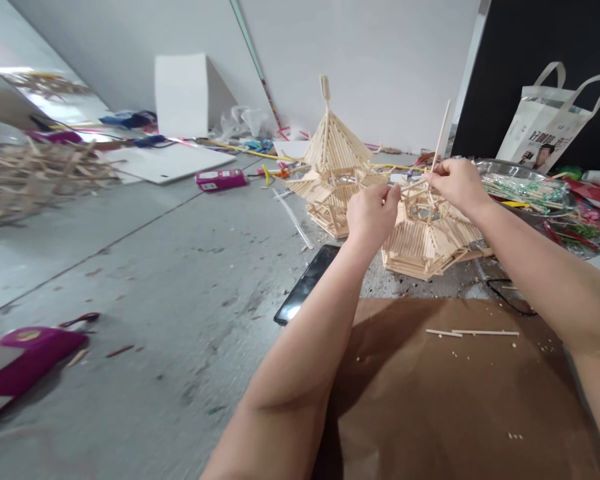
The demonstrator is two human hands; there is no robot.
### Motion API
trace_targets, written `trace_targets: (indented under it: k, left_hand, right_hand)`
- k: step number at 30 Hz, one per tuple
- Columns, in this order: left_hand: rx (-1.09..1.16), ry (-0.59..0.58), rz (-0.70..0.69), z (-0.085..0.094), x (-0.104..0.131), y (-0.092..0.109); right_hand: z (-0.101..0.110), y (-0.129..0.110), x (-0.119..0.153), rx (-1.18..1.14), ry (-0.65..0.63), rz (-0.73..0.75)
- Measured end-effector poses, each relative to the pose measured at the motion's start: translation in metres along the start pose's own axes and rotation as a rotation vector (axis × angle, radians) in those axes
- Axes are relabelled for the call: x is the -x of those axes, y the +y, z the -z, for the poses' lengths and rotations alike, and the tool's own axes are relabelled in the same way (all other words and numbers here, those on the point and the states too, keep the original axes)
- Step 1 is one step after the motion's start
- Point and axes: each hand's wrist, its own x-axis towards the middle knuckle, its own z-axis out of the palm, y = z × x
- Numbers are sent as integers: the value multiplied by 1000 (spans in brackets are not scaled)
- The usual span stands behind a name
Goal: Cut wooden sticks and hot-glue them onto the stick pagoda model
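My right hand (459, 185) pinches a thin wooden stick (443, 132), which stands nearly upright above a stick-built model (420, 243) with a sloping, many-sided roof. The stick's lower end is by the open ring at the top of that model. At the ring's left side, my left hand (373, 215) has its thumb and fingers closed together; what lies between them is too small to make out. Just behind my left hand stands a second stick model (334, 143) with a pointed roof and a finial, its right part covered by the hand.
Brown paper (430, 400) with loose sticks (485, 333) covers the front. A phone (307, 283) lies beside my left forearm. Purple devices (221, 179) rest on the grey table. A metal bowl (510, 170) of packaged sticks and a white bag (545, 127) stand at the right.
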Motion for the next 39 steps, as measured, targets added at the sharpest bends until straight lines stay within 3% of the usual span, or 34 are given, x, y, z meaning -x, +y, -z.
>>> trace_targets:
  k: [16, 27, 34, 39]
  left_hand:
    - [7, 11, -9, -1, -1, 0]
    - [-8, 0, -8, 1, 0, 0]
    - [-14, -19, 4, 1, -1, 1]
    - [-11, -18, 7, 1, 0, 1]
  right_hand:
    - [-1, 4, -3, -11, -18, 17]
    - [-2, 6, -4, -150, -45, 31]
    - [-8, 16, -12, -515, -237, -4]
    - [-7, 17, -10, -527, -280, 4]
